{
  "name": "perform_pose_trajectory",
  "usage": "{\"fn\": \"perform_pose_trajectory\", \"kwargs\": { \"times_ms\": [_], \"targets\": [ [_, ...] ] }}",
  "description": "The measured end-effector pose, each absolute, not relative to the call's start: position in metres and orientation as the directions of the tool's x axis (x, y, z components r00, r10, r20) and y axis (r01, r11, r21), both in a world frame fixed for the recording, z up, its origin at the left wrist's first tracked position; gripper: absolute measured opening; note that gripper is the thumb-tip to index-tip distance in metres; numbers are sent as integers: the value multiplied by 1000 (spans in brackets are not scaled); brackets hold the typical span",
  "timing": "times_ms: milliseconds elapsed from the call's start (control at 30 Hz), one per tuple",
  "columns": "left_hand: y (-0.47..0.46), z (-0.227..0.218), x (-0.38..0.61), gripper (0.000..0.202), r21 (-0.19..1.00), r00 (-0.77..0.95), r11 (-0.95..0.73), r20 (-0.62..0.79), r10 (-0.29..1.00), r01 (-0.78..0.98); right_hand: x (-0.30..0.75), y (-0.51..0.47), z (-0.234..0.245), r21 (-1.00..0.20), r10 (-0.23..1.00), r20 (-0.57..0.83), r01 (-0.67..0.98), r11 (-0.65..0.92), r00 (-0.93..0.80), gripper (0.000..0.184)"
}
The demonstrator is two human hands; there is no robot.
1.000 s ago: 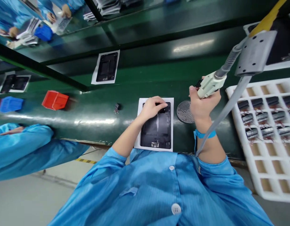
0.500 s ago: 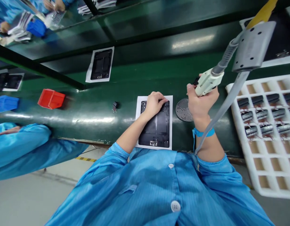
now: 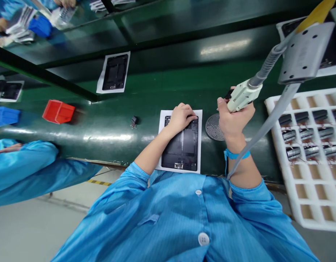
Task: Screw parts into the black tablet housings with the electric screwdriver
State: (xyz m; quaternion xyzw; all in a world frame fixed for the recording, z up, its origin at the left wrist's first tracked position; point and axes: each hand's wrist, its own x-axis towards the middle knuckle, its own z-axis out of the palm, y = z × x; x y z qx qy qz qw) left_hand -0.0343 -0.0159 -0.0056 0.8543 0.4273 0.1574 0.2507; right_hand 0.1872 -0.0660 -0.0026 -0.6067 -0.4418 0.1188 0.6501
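An opened black tablet housing (image 3: 184,145) lies on a white sheet (image 3: 160,164) on the green bench in front of me. My left hand (image 3: 181,118) rests over its upper edge, thumb and forefinger pinched together at the top right corner; whatever is between them is hidden. To the right, my right hand (image 3: 235,118) is wrapped round a pale gun-shaped hand tool (image 3: 244,95) attached to a grey ribbed hose (image 3: 267,67), held above the bench. Beneath that hand lies a round perforated metal disc (image 3: 214,128), partly covered by it.
A white divided tray (image 3: 296,214) with cylindrical parts stands at right, and a grey box (image 3: 306,52) with a cable (image 3: 266,127) hangs there. A small black part (image 3: 134,120), a red bin (image 3: 58,112) and another tablet housing (image 3: 115,72) lie leftward. A co-worker's sleeve (image 3: 28,160) is far left.
My view has shifted slightly, and the hose and grey box sit further right in it. Both hands keep nearly the same pose, the left at the tablet's corner, the right round the tool.
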Motion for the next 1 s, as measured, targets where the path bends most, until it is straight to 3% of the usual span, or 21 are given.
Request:
{"fn": "perform_pose_trajectory", "kwargs": {
  "times_ms": [233,333,500,667,1000],
  "targets": [
    [-15,-17,-33,14,549,567,-519,98,818,655,191,-79,28,-909,754,408,309,281,516,58],
    [-17,-19,-31,16,542,570,-532,115,814,650,189,-81,36,-908,698,417,243,340,582,69],
    [-17,-19,-28,18,557,578,-541,129,806,631,177,-70,19,-907,645,395,165,387,654,67],
    [-17,-20,-26,22,580,584,-553,157,796,598,174,-66,7,-914,680,387,165,370,623,90],
    [-18,-28,-21,27,621,577,-548,182,797,561,174,-71,15,-922,698,388,255,292,602,74]
  ]
}}
